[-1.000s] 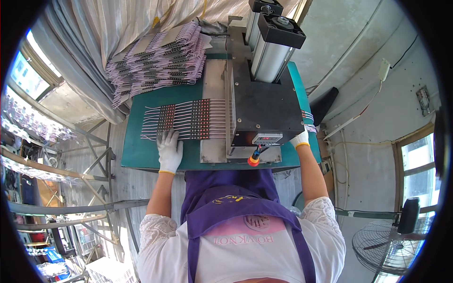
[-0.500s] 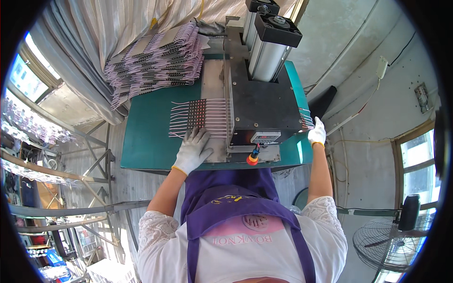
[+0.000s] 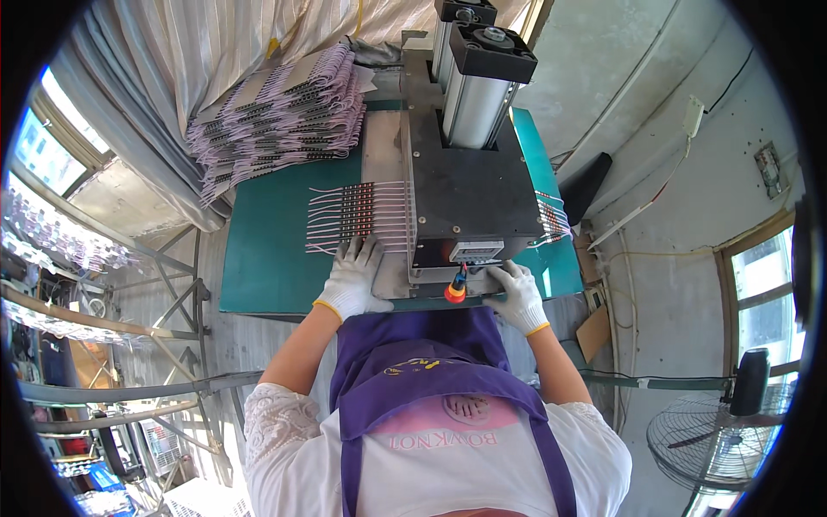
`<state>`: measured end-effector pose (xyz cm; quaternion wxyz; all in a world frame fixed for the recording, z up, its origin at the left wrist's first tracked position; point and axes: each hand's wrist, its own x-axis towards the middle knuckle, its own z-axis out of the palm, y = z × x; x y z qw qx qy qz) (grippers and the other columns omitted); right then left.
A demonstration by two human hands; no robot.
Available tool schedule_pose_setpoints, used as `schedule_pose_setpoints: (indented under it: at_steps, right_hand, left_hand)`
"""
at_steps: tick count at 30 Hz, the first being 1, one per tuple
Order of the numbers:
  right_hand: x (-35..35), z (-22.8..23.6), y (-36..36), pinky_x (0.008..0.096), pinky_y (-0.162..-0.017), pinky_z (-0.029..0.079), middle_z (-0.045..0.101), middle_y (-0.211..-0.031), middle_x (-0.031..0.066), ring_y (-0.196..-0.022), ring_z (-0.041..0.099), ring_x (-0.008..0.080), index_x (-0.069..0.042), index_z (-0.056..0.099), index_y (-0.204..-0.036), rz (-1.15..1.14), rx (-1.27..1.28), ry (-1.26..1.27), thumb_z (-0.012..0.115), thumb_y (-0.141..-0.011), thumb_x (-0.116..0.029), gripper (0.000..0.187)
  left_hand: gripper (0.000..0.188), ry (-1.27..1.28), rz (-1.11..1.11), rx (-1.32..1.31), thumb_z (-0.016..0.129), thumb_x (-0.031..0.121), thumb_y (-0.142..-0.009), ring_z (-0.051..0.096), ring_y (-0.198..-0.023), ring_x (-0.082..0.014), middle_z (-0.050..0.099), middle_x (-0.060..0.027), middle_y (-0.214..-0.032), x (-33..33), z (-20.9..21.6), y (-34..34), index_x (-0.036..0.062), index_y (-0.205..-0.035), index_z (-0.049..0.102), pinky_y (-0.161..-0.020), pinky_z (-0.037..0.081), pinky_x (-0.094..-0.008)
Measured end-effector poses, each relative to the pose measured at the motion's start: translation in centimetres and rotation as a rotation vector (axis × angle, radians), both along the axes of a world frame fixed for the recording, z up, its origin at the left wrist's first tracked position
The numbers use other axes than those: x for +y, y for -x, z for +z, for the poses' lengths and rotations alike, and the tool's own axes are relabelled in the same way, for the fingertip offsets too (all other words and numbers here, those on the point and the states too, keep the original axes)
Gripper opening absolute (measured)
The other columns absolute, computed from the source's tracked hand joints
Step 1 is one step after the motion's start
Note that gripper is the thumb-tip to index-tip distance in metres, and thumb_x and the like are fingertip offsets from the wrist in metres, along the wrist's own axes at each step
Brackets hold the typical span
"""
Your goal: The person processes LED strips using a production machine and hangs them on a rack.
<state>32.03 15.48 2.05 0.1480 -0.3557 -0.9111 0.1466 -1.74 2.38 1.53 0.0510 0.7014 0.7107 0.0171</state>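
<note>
My left hand (image 3: 353, 280), in a white glove, lies flat with its fingers spread and thumb out. Its fingertips touch the near edge of a row of pale pink cords (image 3: 392, 211) banded with dark, orange-dotted pieces. These cords run side by side into the left side of a black press machine (image 3: 478, 194). More cord ends (image 3: 551, 220) stick out on its right side. My gloved right hand (image 3: 519, 299) is at the machine's front right corner, right of a red and yellow knob (image 3: 456, 290). Its fingers are stretched out, the tips close under the small display panel (image 3: 476, 252).
A tall stack of folded pink cord bundles (image 3: 276, 121) stands at the back left of the green table (image 3: 267, 258). Two cylinders (image 3: 478, 108) rise from the press. A metal rail frame (image 3: 146, 388) is at left, a fan (image 3: 715, 439) at lower right.
My right hand has let go of the cord ends at the machine's right side and come left and nearer, to the machine's front. My left hand has slid slightly nearer.
</note>
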Motion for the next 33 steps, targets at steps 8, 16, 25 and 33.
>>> schedule_pose_setpoints:
  at_steps: [8,16,25,33]
  right_hand:
    - [0.7,1.5,0.2,0.0432,-0.097,0.049,0.056,-0.133,0.0147,-0.112,0.058,0.0377,-0.009,0.063,-0.121,0.011,0.057,0.047,0.082,-0.066,-0.016,0.059]
    - [9.9,0.9,2.1,0.0419,-0.097,0.050,0.052,-0.140,0.0182,-0.117,0.059,0.0360,-0.011,0.051,-0.138,-0.378,-0.053,-0.061,0.063,-0.077,-0.001,0.063]
    - [17.3,1.2,3.3,0.0399,-0.097,0.051,0.051,-0.143,0.0145,-0.117,0.061,0.0349,-0.019,0.053,-0.140,-0.217,-0.390,0.068,0.060,-0.085,-0.003,0.058]
    - [15.4,-0.7,1.2,0.0436,-0.082,0.054,0.070,-0.103,0.0126,-0.095,0.067,0.0341,-0.017,0.071,-0.105,-0.280,-0.200,-0.094,0.064,-0.088,-0.016,0.018]
  left_hand:
    - [0.117,-0.035,-0.009,-0.044,0.083,0.055,-0.053,0.026,-0.143,-0.0394,0.032,-0.0193,-0.152,-0.2,-0.1,-0.1,-0.0001,-0.144,0.037,-0.119,0.020,-0.0537]
    - [0.121,-0.007,0.019,-0.064,0.084,0.053,-0.048,0.023,-0.144,-0.0422,0.031,-0.0205,-0.152,0.0,-0.9,0.1,0.0005,-0.145,0.034,-0.119,0.017,-0.0557]
    - [0.100,-0.048,0.051,-0.190,0.072,0.054,-0.075,0.023,-0.146,-0.0446,0.033,-0.0289,-0.152,-0.7,-2.2,0.8,-0.0065,-0.145,0.034,-0.122,0.013,-0.0531]
    - [0.077,-0.215,0.276,-0.285,0.056,0.047,-0.093,0.032,-0.143,-0.0426,0.034,-0.0245,-0.154,-1.9,-4.6,3.6,-0.0002,-0.149,0.033,-0.118,0.021,-0.0528]
